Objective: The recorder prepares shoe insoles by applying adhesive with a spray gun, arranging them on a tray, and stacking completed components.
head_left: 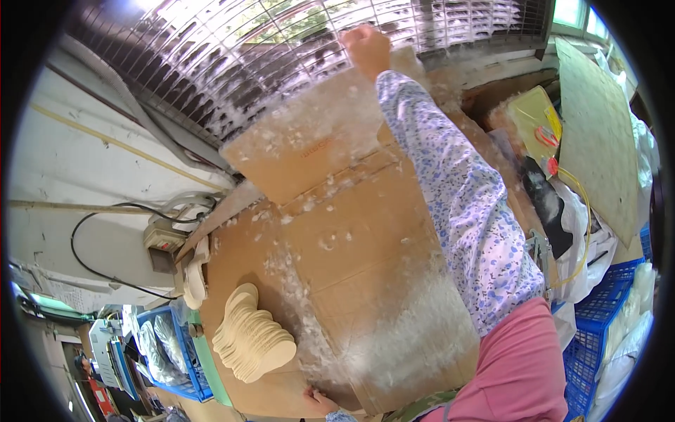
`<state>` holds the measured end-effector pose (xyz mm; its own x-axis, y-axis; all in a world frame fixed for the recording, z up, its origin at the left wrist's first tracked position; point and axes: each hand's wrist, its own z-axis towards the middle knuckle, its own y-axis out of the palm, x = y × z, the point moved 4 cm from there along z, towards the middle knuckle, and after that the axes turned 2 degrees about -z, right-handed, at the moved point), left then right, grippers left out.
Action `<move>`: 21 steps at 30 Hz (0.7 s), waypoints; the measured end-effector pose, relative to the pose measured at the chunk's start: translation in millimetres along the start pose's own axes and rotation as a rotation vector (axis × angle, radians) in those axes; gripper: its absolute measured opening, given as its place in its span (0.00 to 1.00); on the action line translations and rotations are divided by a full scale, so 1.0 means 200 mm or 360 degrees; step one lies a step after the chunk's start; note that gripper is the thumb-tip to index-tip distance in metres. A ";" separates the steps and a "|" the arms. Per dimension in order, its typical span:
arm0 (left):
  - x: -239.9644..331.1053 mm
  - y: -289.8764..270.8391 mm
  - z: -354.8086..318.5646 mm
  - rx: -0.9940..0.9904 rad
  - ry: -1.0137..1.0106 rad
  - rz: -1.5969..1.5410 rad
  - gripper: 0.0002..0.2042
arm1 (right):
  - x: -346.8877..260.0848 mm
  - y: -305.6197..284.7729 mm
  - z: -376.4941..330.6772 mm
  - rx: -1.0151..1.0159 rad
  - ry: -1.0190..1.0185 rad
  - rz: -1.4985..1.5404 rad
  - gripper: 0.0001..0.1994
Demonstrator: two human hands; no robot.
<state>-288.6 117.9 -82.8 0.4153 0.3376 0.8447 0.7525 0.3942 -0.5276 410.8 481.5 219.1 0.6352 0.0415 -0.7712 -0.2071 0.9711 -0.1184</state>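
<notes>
My right hand (367, 53) is raised high at the far side, against the wire grille (295, 32) of the window. Its fingers are curled closed; whether they pinch the wire, some fluff or anything else is hidden. White fluff clings to the grille and to the tilted cardboard flap (281, 158) below it. At the near edge my left hand (321, 402) rests on the cardboard sheet (365, 246), fingers loosely extended and holding nothing visible. Nearest to it lies a fanned-out stack of cream insoles (253, 337). Whitish fluff and dust streak the cardboard.
A grey switch box (165, 235) with a black cable hangs at the left wall, with pale insole-like pieces (195, 278) nearby. Blue crates (172, 352) stand at left and right. A greenish board (594, 133), a yellow panel (538, 123) and white bags (587, 239) crowd the right.
</notes>
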 end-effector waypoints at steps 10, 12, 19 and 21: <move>0.02 0.00 0.02 -0.0042 0.0084 0.0114 0.13 | 0.50 -0.20 0.30 0.0214 -0.0255 -0.0664 0.10; -0.02 0.03 0.01 -0.0147 -0.0004 0.0060 0.14 | 0.58 -0.19 0.36 0.0350 -0.0276 -0.1094 0.13; 0.00 0.06 0.01 -0.0199 0.0017 0.0075 0.13 | 0.53 -0.08 0.35 -0.0032 -0.0607 -0.0934 0.10; 0.04 -0.03 0.03 -0.0014 -0.0021 0.0037 0.13 | 0.40 -0.08 0.28 0.0058 -0.0531 -0.0451 0.09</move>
<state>-292.2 123.8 -72.9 0.4260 0.3579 0.8309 0.7472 0.3786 -0.5462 506.4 482.8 193.5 0.8699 -0.1603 -0.4664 0.0327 0.9624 -0.2697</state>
